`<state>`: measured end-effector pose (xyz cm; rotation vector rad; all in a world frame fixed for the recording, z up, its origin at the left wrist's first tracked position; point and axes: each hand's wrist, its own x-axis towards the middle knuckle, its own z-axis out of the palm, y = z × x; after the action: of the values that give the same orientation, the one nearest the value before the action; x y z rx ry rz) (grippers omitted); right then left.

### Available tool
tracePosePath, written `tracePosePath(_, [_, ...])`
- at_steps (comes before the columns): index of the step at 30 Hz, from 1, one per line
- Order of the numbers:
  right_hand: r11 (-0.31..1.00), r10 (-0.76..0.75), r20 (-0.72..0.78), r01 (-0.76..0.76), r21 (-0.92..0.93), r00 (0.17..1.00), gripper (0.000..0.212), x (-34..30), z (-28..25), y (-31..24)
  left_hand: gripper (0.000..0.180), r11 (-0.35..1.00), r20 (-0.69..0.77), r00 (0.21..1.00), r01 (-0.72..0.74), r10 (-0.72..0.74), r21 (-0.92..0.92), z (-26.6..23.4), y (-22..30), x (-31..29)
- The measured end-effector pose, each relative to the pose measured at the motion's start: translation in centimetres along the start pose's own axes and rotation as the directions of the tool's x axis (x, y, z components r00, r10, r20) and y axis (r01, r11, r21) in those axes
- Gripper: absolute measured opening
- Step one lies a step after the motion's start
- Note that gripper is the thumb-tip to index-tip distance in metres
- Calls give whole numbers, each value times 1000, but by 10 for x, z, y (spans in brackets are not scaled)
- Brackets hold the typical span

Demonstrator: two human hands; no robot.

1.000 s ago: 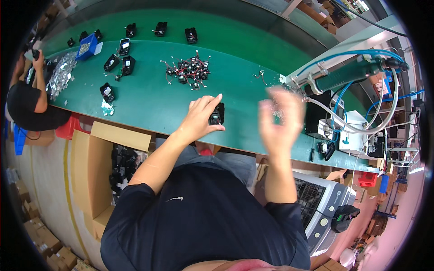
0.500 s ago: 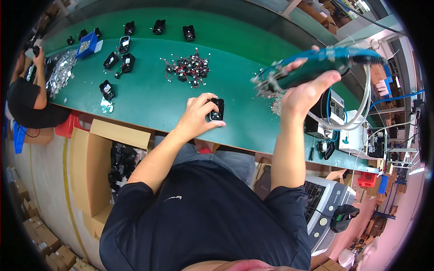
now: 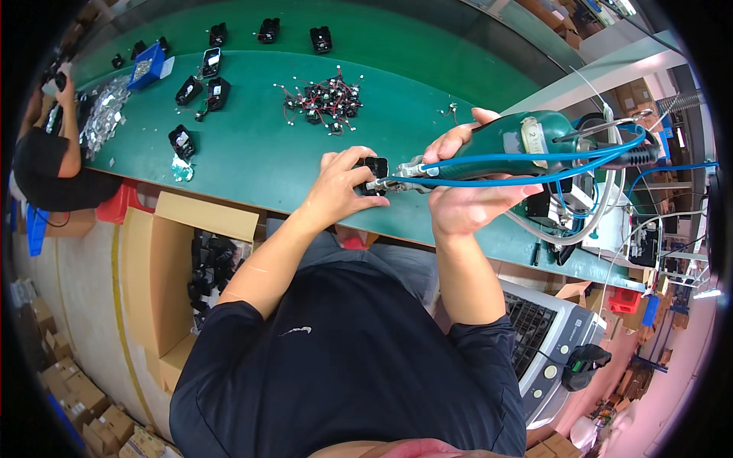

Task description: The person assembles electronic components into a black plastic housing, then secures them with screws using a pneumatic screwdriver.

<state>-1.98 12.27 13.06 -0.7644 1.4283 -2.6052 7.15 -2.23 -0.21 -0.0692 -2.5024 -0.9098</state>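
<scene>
The left hand (image 3: 334,185) is gripping the black housing (image 3: 374,163) at the torso's (image 3: 343,343) twelve o'clock while the right hand (image 3: 464,208) is gripping the green power tool (image 3: 489,140) from three o'clock, accuracy probably calling for firm bracing and unhurried alignment.

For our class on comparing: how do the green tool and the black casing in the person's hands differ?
The tool is green, the casing black. The tool is long and rounded; the casing is much smaller and boxy. The right hand grips the tool; the left hand holds the casing. Both are in hand.
</scene>
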Motion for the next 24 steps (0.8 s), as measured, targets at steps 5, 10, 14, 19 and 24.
tracePosePath(5, [1000,-29,17,29,-1,999,115,-2,-4,6,45,1000,-15,1000,2,-2,-18,-1,4,2])
tracePosePath(10, [999,-28,2,28,20,1000,113,-1,-1,8,42,999,-37,999,4,-6,-40,0,4,3])
tracePosePath(14, [1000,-20,28,20,-4,999,109,-1,-5,9,45,999,-15,1000,12,-12,-38,0,3,3])
tracePosePath(19, [998,38,38,-40,52,999,108,-2,-6,16,46,1000,-14,1000,-22,22,-3,-3,5,3])
tracePosePath(24, [975,-52,50,39,220,997,121,28,6,-32,67,999,-42,999,27,-29,-45,-1,-2,-3])
